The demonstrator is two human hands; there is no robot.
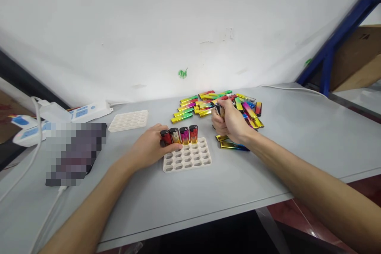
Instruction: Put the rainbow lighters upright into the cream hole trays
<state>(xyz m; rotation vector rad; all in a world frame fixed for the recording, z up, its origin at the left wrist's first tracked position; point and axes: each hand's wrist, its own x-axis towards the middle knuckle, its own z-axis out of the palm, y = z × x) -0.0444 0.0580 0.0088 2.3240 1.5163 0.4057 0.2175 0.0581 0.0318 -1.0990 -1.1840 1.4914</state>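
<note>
On the desk in front of me lies a white tray (187, 165) with rows of oval holes. Several shiny lighters with black tops, one of them magenta (185, 136), stand upright in its back row. My left hand (150, 145) is closed around the tray's back left corner. Its thumb lies along the front of the standing lighters; the other fingers are mostly hidden behind them. Over at the pile of metallic lighters (205, 105), my right hand (228, 121) is closed on a lighter (218, 108), whose dark top pokes out beside the thumb. Fingers hide its body.
A second white holed tray (128, 121) lies at the back left. Left of it are white power strips (89, 110), cables and a blurred dark device (79, 151). Loose lighters (233, 145) lie below my right wrist. A blue metal frame (327, 63) borders the right side.
</note>
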